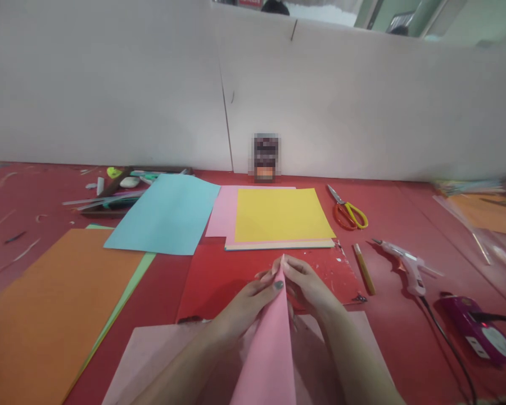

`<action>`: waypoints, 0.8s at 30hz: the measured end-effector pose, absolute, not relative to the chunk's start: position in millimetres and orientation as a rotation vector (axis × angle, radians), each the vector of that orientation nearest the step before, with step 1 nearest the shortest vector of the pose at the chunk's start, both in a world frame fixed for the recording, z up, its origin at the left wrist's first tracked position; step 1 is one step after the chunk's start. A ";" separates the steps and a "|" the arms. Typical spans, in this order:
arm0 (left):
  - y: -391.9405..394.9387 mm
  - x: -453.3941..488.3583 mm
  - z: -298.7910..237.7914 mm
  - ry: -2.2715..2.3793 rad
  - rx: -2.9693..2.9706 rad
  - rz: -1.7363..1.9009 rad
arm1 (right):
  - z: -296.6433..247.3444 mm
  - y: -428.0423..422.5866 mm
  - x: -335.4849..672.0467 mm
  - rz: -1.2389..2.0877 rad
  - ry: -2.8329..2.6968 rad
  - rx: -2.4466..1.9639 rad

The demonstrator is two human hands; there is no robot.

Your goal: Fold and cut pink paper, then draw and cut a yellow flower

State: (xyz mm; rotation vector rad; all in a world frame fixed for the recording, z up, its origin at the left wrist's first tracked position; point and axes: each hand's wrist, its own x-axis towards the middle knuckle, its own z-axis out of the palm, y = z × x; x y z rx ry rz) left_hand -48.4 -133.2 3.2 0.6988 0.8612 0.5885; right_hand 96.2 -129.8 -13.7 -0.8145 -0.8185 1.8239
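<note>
A pink paper sheet (272, 354) rises toward me as a narrow cone, its pointed tip held up at the centre. My left hand (255, 292) grips it from the left, thumb pressed on the paper just below the tip. On the other side, my right hand (306, 281) pinches the tip between thumb and fingers. Some right fingers are hidden behind the paper. Beneath both hands lie a paler pink sheet (143, 354) and a bright red board (211, 275) with specks along its right side.
A yellow sheet (282, 216) tops stacked papers ahead. Blue (164, 216) and orange sheets (63, 298) lie left, near a cluttered tray (109, 208). On the right are scissors (348, 211), a gold-brown stick (365, 270), a corded glue gun (407, 267) and a purple power strip (476, 329).
</note>
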 end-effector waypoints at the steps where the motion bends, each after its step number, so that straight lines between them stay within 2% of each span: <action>1: -132.0 -48.7 3.8 0.839 0.691 0.533 | -15.3 -129.4 96.1 1.826 -0.814 -0.795; 24: -130.0 -52.2 -8.4 0.869 0.783 0.504 | -23.6 -125.6 94.0 1.758 -0.721 -0.849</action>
